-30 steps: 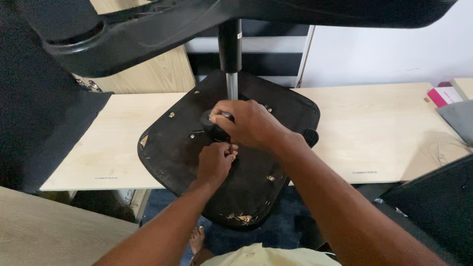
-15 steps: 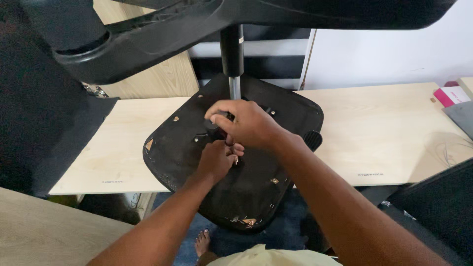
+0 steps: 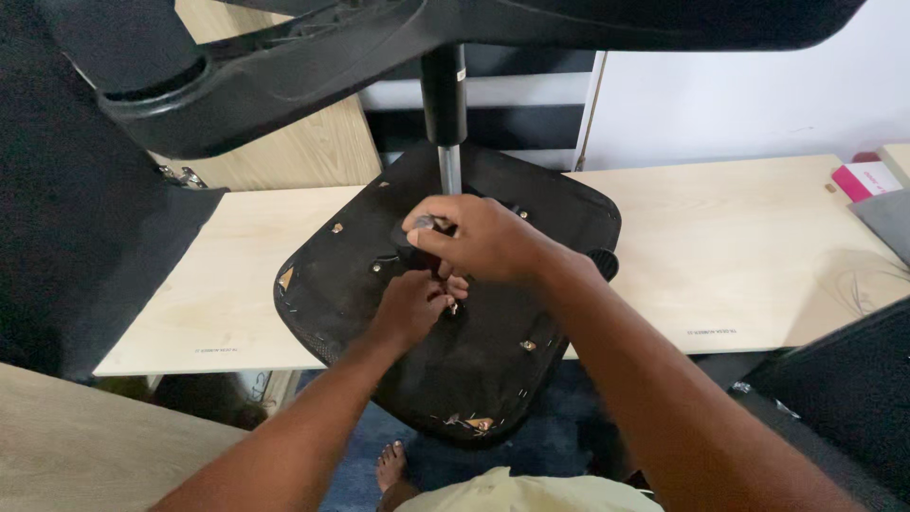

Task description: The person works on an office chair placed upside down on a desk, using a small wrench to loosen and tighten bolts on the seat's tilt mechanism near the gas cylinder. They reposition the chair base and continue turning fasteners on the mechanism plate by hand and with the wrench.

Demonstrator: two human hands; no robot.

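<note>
At the upper left of the frame a moulded black plastic chair base [image 3: 284, 85] is seen, curved and hard, with a metal gas cylinder [image 3: 445, 123] running down from it to centre frame. There an upturned seat pan [image 3: 493, 379] lies across a pale wooden board [image 3: 739, 256], its underside covered in thin black fabric, stapled and frayed at the lower edge. It is judged bulky, stiff and fairly heavy, best gripped at the rim or the cylinder. The left hand [image 3: 409, 308] is pinched narrowly on a small fitting; what is held cannot be told. The right hand [image 3: 479, 237] is closed over a dark mechanism part [image 3: 409, 237] beside the cylinder's foot. A pink box [image 3: 864, 178] rests at the right edge.
</note>
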